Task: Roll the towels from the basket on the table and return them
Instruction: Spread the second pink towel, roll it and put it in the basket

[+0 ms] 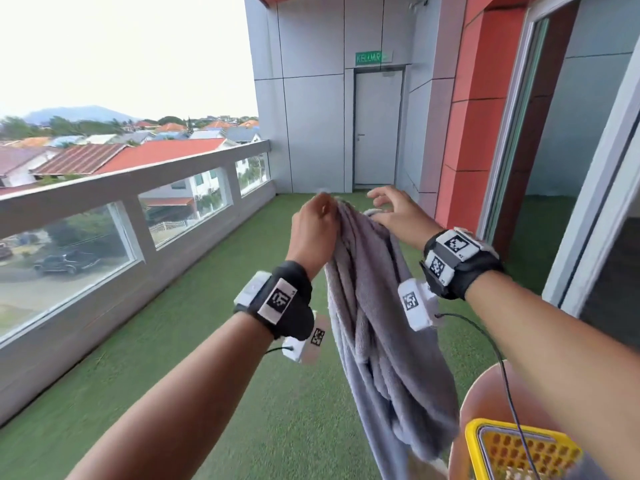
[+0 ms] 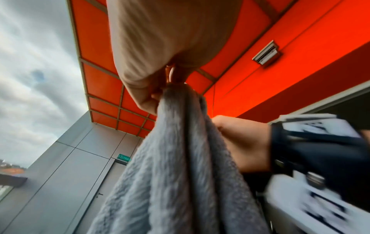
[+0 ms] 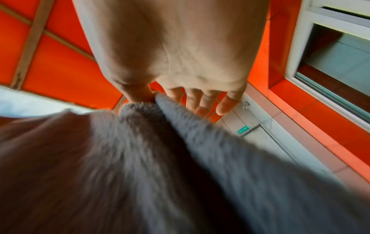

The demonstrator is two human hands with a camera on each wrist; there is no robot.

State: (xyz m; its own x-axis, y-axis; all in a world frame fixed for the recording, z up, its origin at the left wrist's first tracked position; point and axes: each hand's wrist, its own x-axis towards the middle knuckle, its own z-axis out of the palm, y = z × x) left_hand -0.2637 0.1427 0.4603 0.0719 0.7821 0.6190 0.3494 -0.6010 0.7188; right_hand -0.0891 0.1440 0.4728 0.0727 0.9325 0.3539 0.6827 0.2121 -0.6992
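Observation:
A grey towel (image 1: 374,323) hangs bunched in long folds in front of me, its lower end drooping beside the basket. My left hand (image 1: 315,223) pinches the towel's top edge and holds it up; the left wrist view shows the towel (image 2: 170,174) gathered under my left hand (image 2: 160,88). My right hand (image 1: 391,209) is at the top edge just right of the left, fingers spread. In the right wrist view my right hand (image 3: 180,98) has its thumb against a fold of the towel (image 3: 160,158) and its fingers straight.
A yellow perforated basket (image 1: 519,452) stands on a round reddish table (image 1: 485,400) at the lower right, under my right forearm. Green turf (image 1: 242,306) covers the balcony floor. A glazed parapet (image 1: 138,174) runs along the left. A grey door (image 1: 377,126) is ahead.

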